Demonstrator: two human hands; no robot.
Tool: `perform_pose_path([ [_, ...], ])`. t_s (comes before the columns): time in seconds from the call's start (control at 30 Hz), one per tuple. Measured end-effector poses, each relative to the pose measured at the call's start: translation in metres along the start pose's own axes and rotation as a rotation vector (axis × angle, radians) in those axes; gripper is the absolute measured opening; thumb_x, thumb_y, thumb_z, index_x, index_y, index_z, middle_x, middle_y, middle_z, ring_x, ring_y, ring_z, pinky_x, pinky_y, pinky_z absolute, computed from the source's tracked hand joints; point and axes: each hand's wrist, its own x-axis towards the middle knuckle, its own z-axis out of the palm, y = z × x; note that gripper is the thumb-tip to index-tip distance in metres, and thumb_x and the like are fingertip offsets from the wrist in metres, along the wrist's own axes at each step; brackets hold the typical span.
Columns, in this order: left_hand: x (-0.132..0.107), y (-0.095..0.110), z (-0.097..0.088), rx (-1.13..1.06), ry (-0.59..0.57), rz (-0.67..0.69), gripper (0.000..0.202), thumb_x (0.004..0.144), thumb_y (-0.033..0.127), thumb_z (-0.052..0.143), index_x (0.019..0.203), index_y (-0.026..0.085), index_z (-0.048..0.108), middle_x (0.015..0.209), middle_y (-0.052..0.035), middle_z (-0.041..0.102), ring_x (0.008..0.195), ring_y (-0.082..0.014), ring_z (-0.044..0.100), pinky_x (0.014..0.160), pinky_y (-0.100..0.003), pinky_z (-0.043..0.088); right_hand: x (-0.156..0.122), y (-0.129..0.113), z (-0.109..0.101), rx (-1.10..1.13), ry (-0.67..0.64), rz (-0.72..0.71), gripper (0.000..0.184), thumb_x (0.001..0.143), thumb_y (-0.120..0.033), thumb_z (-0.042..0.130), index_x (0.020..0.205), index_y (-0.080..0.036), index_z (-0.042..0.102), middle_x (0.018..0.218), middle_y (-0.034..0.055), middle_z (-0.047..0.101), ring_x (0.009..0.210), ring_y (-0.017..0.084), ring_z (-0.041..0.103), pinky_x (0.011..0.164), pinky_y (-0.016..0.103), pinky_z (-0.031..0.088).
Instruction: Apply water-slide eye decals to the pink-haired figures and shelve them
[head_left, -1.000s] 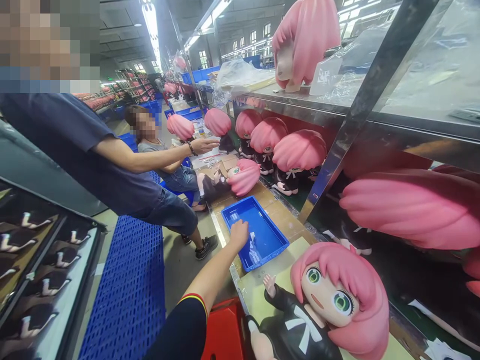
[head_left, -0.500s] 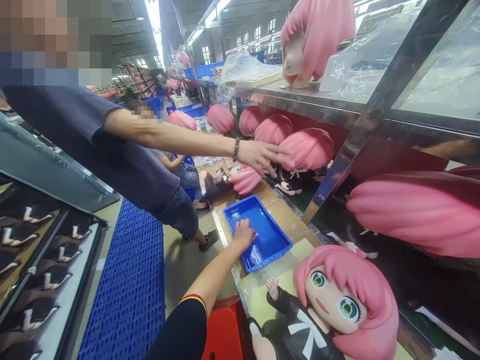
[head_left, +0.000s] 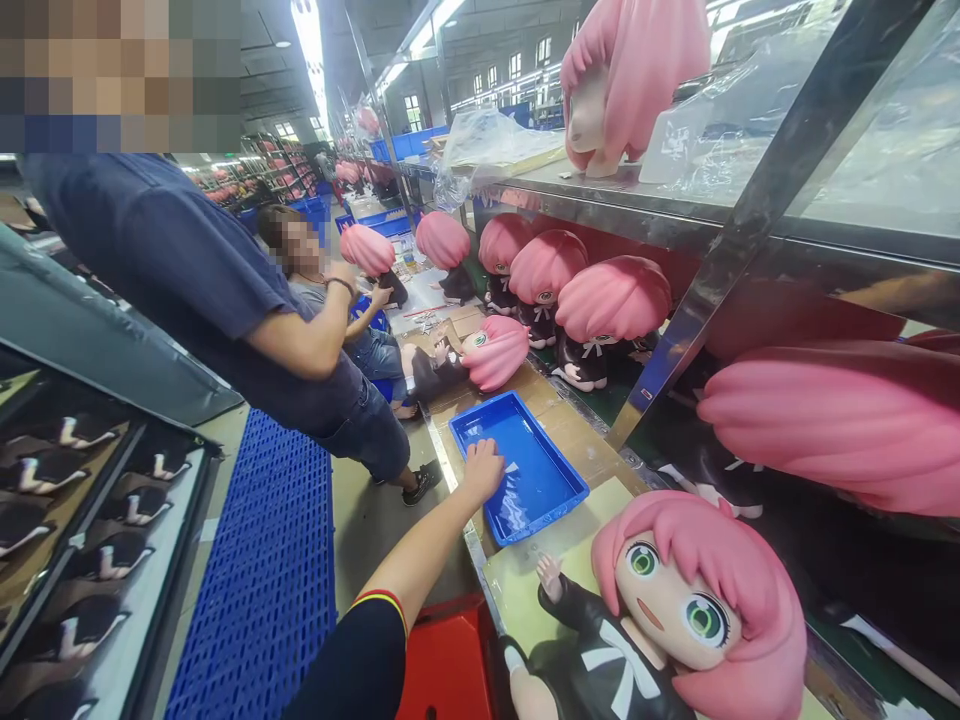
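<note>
My left hand [head_left: 484, 470] reaches over a shallow blue tray [head_left: 559, 485], its fingers curled and pointing down. A small white piece [head_left: 512, 468] shows just beside the fingertips; whether they grip it I cannot tell. The tray's bottom is shiny, with pale reflections that look like water. Nearest to me, a large doll figure [head_left: 649, 620] with pink hair, green eyes, black dress and white bow lies on its back, one arm raised. My right hand is out of view.
A person in a dark shirt [head_left: 187, 260] stands at left; another sits beyond. One more figure [head_left: 480, 355] lies past the tray. Several seated figures [head_left: 615, 300] line the right, under a metal shelf [head_left: 675, 205]. A red stool [head_left: 446, 660] stands below the bench edge.
The standing person's arm, which stretched across the bench toward the seated figures, has drawn back and bent. My left hand has shifted slightly over the tray.
</note>
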Motion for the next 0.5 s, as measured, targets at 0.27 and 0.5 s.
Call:
perform_pose_path([
  [0.27, -0.003, 0.007, 0.006, -0.039, -0.02, -0.051, 0.035, 0.097, 0.039, 0.065, 0.125, 0.016, 0.063, 0.133, -0.011, 0.063, 0.122, -0.0268, 0.062, 0.105, -0.051, 0.053, 0.082, -0.04, -0.083, 0.115, -0.256, -0.165, 0.025, 0.08, -0.051, 0.071, 0.093, -0.031, 0.08, 0.111, -0.001, 0.065, 0.127, 0.052, 0.047, 0.056, 0.036, 0.052],
  [0.5, -0.018, -0.001, -0.011, -0.118, 0.044, -0.113, 0.032, 0.098, 0.039, 0.065, 0.121, 0.016, 0.065, 0.131, -0.0103, 0.065, 0.122, -0.0264, 0.062, 0.106, -0.052, 0.053, 0.046, -0.061, -0.093, 0.227, -0.232, -0.222, 0.053, 0.063, -0.047, 0.093, 0.111, -0.048, 0.073, 0.107, 0.0054, 0.063, 0.123, 0.044, 0.055, 0.064, 0.044, 0.06],
])
